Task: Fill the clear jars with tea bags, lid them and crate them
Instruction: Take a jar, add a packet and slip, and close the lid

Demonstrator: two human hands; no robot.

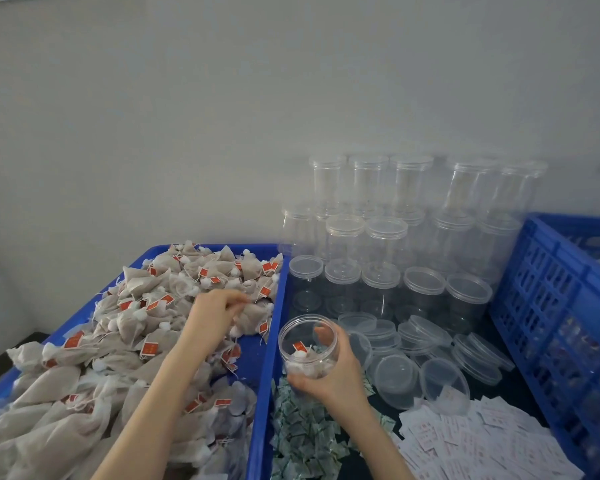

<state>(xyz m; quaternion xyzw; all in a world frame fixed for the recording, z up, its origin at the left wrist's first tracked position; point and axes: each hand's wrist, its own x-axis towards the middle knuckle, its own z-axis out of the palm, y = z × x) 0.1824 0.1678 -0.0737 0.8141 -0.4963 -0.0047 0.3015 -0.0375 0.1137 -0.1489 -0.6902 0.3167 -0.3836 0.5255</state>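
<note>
I see a dark tabletop (520, 389) carrying a blue tray (262, 393) at left and a blue crate (548, 306) at right. Between them, directly on it, stand empty clear jars (385, 285) stacked against the wall, loose clear lids (426, 341), a heap of small green-printed packets (302, 434) and white paper slips (475, 441).

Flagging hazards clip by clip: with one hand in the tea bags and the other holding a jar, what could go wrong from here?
The jar is tilted in the right hand with a few bags inside; they could spill. The left hand reaches into tangled tea bags, so strings may drag extras out. Stacked empty jars behind could topple if bumped.
</note>
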